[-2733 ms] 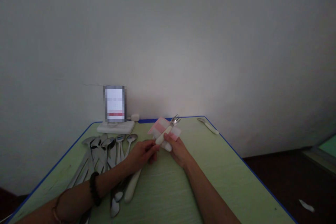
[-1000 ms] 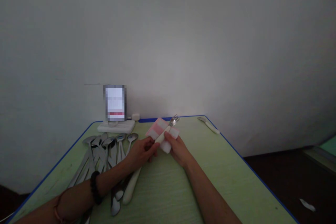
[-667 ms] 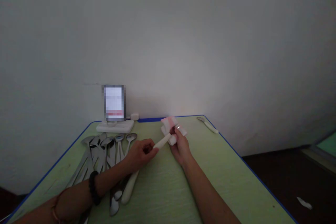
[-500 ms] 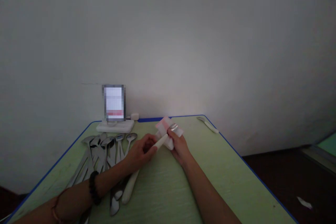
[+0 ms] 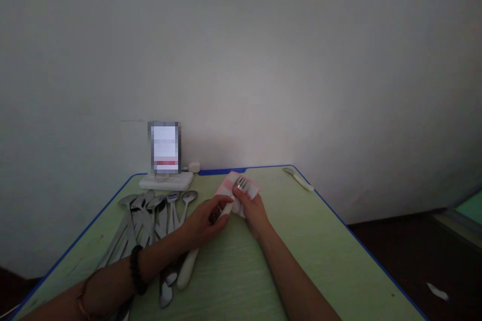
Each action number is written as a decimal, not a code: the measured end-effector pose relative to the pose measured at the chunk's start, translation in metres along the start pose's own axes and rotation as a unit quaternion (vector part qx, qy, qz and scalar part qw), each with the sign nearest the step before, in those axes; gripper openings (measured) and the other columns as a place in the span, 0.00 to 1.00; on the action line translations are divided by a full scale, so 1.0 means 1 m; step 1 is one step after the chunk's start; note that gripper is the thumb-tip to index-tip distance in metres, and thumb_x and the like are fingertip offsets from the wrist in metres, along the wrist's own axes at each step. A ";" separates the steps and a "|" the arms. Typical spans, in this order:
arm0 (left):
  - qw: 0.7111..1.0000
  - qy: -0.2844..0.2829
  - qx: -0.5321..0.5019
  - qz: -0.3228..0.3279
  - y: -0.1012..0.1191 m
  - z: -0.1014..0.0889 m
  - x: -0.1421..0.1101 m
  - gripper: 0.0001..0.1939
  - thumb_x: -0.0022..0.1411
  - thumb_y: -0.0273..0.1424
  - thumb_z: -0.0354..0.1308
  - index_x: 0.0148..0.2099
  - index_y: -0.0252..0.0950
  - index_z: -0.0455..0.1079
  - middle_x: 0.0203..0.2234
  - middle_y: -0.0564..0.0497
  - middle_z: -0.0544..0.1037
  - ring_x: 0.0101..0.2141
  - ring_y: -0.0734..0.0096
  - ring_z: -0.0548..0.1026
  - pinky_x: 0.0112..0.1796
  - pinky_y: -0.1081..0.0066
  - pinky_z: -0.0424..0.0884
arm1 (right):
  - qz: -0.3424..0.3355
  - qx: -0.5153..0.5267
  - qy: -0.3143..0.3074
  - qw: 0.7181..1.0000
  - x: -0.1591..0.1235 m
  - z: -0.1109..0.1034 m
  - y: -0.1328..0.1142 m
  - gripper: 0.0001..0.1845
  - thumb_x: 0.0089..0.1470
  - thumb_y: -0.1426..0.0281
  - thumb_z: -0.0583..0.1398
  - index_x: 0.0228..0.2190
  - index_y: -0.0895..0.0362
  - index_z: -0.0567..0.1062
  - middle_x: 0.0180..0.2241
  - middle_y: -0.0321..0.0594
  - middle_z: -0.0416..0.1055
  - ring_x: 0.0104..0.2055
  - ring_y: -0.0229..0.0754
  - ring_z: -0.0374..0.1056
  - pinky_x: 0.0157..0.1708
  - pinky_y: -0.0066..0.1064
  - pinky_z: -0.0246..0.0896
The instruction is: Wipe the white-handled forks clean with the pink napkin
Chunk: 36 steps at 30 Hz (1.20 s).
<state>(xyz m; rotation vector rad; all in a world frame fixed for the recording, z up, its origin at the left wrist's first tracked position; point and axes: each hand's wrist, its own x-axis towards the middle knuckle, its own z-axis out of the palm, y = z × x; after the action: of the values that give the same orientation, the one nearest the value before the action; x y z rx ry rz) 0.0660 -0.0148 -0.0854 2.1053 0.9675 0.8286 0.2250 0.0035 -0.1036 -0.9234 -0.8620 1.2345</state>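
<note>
A fork (image 5: 241, 182) with metal tines and a white handle is held between both hands over the table. My left hand (image 5: 207, 220) is closed on its handle. My right hand (image 5: 253, 209) pinches the fork's neck together with a pink and white cloth (image 5: 225, 185), its thumb on top and the cloth spread behind the tines. Left of my left hand lies a pile of metal spoons and other cutlery (image 5: 152, 210), partly hidden by my forearm. Under my left wrist, a white-handled utensil (image 5: 187, 270) lies on the table, its head covered.
A screen (image 5: 165, 146) stands on a white base (image 5: 166, 180) at the back left, with a white plug (image 5: 194, 167) beside it. One white-handled utensil (image 5: 300, 180) lies near the right edge of the green table (image 5: 324, 251). Behind rises a wall (image 5: 241, 60).
The fork and cloth have shifted slightly left, and the tines now point more upright. My left hand has slid up the handle, closer to my right hand.
</note>
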 end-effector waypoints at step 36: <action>0.998 0.015 0.054 0.024 0.008 -0.006 0.002 0.10 0.63 0.32 0.46 0.39 0.37 0.68 0.32 0.51 0.77 0.34 0.67 0.73 0.38 0.72 0.66 | -0.033 -0.021 -0.032 0.999 0.001 0.000 0.005 0.13 0.44 0.63 0.63 0.32 0.56 0.74 0.22 0.31 0.69 0.23 0.33 0.59 0.23 0.25 0.53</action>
<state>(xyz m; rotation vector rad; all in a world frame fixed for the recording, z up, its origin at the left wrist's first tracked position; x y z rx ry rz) 0.0656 -0.0152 -0.0755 2.2223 0.9998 0.8511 0.2226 0.0050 -0.1084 -0.8870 -0.9649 1.1985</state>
